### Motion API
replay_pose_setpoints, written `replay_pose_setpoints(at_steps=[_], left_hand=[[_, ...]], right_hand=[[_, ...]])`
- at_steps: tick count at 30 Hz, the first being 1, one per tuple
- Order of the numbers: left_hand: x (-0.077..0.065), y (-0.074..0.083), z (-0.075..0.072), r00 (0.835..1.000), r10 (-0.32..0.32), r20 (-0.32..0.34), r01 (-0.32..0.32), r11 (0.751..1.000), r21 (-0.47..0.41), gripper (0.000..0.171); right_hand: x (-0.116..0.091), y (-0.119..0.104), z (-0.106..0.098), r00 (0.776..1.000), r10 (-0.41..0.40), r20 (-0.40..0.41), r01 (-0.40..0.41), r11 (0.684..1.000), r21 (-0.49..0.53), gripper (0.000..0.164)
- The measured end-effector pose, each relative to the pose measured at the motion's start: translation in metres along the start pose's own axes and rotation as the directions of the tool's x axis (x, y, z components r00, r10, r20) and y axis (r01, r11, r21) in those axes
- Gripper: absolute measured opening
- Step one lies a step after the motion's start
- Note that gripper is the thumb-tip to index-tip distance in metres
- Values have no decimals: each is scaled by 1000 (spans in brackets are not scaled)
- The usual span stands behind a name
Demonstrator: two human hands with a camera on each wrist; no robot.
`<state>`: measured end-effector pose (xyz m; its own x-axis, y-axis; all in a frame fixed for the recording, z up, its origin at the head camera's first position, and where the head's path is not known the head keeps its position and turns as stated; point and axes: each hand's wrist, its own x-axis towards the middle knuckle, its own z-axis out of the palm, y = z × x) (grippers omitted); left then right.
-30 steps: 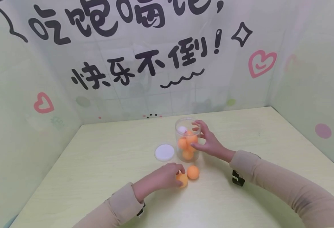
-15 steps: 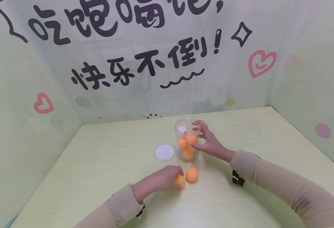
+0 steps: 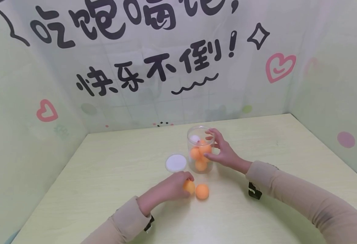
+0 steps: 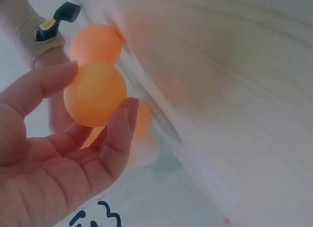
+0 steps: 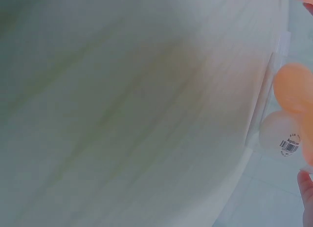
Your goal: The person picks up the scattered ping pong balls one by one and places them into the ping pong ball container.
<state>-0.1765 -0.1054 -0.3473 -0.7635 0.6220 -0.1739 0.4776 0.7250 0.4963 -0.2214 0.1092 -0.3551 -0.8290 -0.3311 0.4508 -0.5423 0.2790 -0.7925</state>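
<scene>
In the head view my left hand pinches an orange ping-pong ball. The left wrist view shows this ball between thumb and fingertips. Just right of it, a second orange ping-pong ball sits on the table. My right hand holds the right side of a clear, upright, uncovered jar. Several orange balls and a white ball are inside. From the right wrist, dark print shows on the white ball; only bits of fingers appear at the edge.
A round white lid lies flat on the table, left of the jar. The pale wooden table meets a wall sheet with black lettering behind, and light panels stand on both sides.
My left hand has taken the ball slightly left and, most recently, farther up in view. The loose ball has rolled a little left and nearer me. The right hand and jar stay put.
</scene>
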Motion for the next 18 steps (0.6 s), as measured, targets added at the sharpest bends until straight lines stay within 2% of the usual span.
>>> replay_pose_setpoints(at_steps=[13, 18], left_hand=[[6, -1, -15, 990, 28, -136, -35, 998, -43, 36], [6, 0, -19, 985, 8, -171, -23, 996, -87, 37]], right_hand=[[0, 1, 0, 1000, -25, -2, 25, 1000, 7, 72], [0, 1, 1, 1000, -18, -3, 18, 1000, 7, 72]])
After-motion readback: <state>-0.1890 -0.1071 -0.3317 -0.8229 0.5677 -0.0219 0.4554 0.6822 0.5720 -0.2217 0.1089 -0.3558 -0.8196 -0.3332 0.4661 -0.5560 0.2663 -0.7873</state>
